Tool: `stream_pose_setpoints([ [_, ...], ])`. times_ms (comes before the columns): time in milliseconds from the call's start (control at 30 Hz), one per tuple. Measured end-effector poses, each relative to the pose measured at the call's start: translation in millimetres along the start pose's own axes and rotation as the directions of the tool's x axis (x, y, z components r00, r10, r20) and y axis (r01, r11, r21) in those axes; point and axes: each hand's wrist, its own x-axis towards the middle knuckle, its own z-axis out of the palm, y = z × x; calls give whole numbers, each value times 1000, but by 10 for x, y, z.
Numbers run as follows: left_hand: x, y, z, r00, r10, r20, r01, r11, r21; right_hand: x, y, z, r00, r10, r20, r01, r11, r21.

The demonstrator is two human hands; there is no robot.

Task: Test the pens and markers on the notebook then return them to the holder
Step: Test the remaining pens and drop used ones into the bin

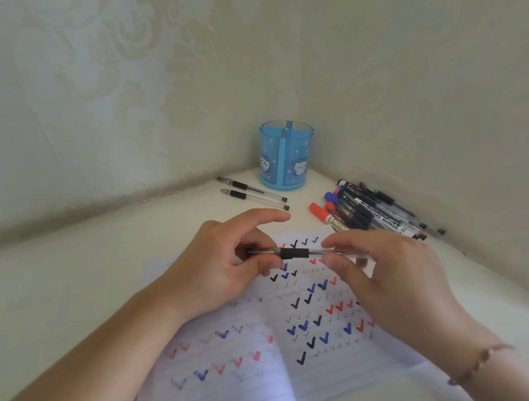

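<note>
A clear pen with a black grip lies level between both hands, just above the open notebook. My left hand pinches its left end, the cap end. My right hand pinches the clear barrel on the right. The notebook's lined pages carry several red, blue and black tick marks. The blue holder with cat pictures stands in the far corner, with nothing showing above its rim.
Two clear pens lie left of the holder. A pile of several markers and pens lies at the right against the wall. Walls close in the white table at the back and right.
</note>
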Motion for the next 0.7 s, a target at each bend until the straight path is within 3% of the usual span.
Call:
stream_pose_setpoints([
  [67, -6, -2, -24, 999, 29, -13, -29, 999, 17, 36, 53, -45, 977, -201, -78, 184, 966, -180],
  [133, -11, -46, -49, 1000, 17, -10, -17, 1000, -1, 105, 175, -138, 953, -244, -182, 195, 948, -254],
  [200, 8, -112, -83, 999, -3, -35, 3, 1000, 17, 259, 328, -293, 962, -44, -268, -23, 971, -240],
  [267, 38, -170, -121, 996, -31, -78, 36, 998, 54, 454, 611, -351, 961, 207, -185, -243, 949, -200],
  [333, 50, -208, -141, 995, -58, -85, 65, 995, 81, 618, 870, -328, 947, 313, -64, -319, 913, -256],
  [567, 36, -291, -158, 994, -104, -16, 105, 971, 213, 812, 1098, -87, 954, 298, 30, -243, 828, -504],
  [700, 46, -312, -176, 994, -108, -16, 109, 960, 260, 880, 999, -62, 970, 242, -8, -213, 835, -507],
])
